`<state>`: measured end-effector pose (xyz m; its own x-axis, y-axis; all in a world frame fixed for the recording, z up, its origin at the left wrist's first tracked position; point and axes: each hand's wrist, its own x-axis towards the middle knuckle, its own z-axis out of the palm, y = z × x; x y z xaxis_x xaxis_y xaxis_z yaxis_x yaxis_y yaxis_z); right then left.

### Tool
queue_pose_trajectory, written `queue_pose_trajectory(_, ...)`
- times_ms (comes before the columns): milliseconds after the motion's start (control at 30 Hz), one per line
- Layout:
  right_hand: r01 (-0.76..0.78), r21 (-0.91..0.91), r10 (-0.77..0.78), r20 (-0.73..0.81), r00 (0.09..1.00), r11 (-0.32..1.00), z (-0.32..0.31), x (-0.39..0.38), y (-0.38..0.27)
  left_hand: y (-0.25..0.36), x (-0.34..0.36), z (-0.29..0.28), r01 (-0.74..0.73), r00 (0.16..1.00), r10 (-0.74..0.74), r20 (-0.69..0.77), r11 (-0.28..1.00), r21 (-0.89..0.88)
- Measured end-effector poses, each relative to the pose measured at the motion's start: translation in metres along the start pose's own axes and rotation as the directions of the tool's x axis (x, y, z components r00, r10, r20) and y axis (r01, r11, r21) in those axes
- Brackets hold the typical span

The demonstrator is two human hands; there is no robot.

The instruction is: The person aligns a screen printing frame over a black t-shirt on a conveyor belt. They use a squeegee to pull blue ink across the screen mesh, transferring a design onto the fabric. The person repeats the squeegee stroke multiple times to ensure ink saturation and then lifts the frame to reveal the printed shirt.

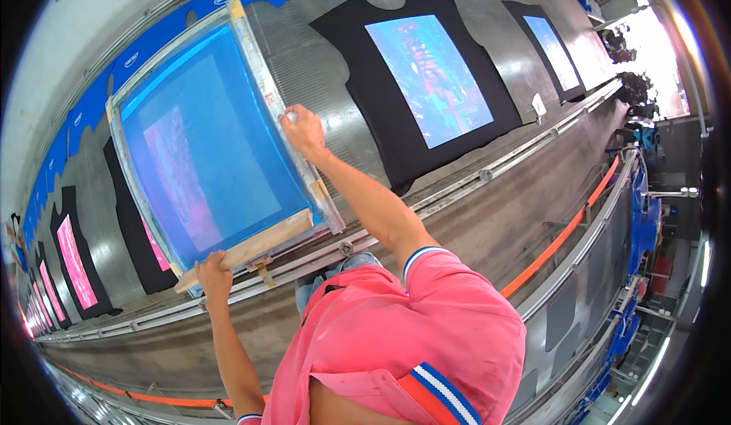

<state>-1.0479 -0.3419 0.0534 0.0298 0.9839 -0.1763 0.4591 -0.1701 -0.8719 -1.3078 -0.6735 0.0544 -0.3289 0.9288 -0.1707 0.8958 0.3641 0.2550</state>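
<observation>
A screen frame (254, 59) with translucent blue mesh (222, 143) and a faint pink design lies at the left of the long printing table. My right hand (303, 131) is closed on the frame's right side. My left hand (215, 274) grips the wooden bar (270, 239) along the frame's near edge at its left end. To the right of the frame lies a black shirt piece (367, 109) bearing a light blue and pink print (426, 82). The fingertips of both hands are partly hidden.
More black pieces with pink prints (76, 261) line the table leftward; another printed piece (552, 52) lies farther right. A metal rail (533, 139) runs along the table's near edge. Behind me are an orange strip (556, 238) and another table (586, 295). Blue sheets (129, 59) edge the far side.
</observation>
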Motion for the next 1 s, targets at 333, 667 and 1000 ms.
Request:
queue_pose_trajectory(333, -0.106, 0.043, 0.105, 0.026, 0.994, 0.993, 0.102, -0.047, -0.01, -0.105, 0.007, -0.024, -0.04, 0.996, 0.04, 0.078, 0.999, 0.007)
queue_pose_trajectory(667, -0.046, 0.045, 0.048, -0.036, 0.998, 0.998, 0.154, -0.07, -0.013, -0.164, 0.006, -0.033, -0.098, 0.993, 0.097, 0.069, 0.995, 0.005)
queue_pose_trajectory(1000, -0.058, 0.027, 0.059, -0.043, 0.997, 0.998, 0.183, -0.087, -0.02, -0.183, 0.004, -0.044, -0.057, 0.992, 0.046, 0.116, 0.993, 0.099)
